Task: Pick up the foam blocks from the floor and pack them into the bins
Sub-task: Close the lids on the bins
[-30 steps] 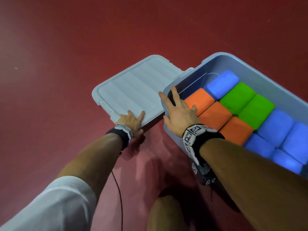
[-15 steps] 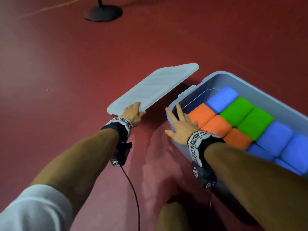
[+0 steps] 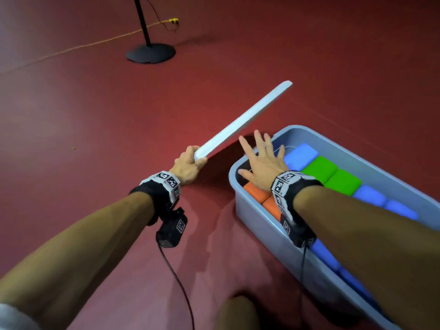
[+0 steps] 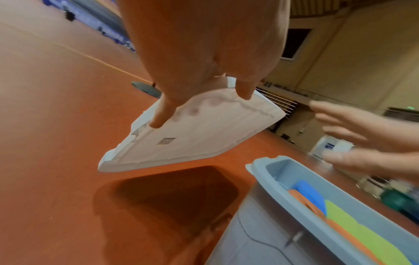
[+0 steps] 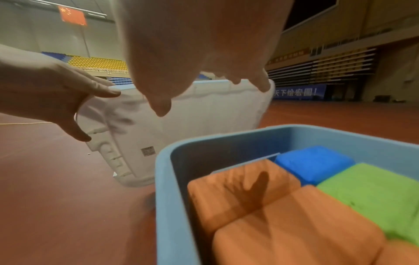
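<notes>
The left hand (image 3: 188, 166) grips a white lid (image 3: 245, 120) by one corner and holds it tilted above the red floor (image 3: 95, 115), beside a grey-blue bin (image 3: 259, 225) packed with foam blocks.

The right hand (image 3: 264, 163) hovers flat over the near end of the bin with fingers spread, holding nothing. Inside, orange blocks (image 5: 260, 206) fill the near end, with green blocks (image 3: 331, 175) and blue blocks (image 3: 301, 153) beside and beyond them. A small square printed label (image 4: 166, 141) sits on the lid's underside; its text is too small to read. In the right wrist view, a red flag with yellow stars (image 5: 72, 16) hangs on the far wall, and a blue banner (image 5: 297, 92) carries white Chinese characters, readable in part as "天下绘宏图!". A black round-based stand (image 3: 150, 52) and a yellow cord (image 3: 83, 45) lie farther off on the floor.
</notes>
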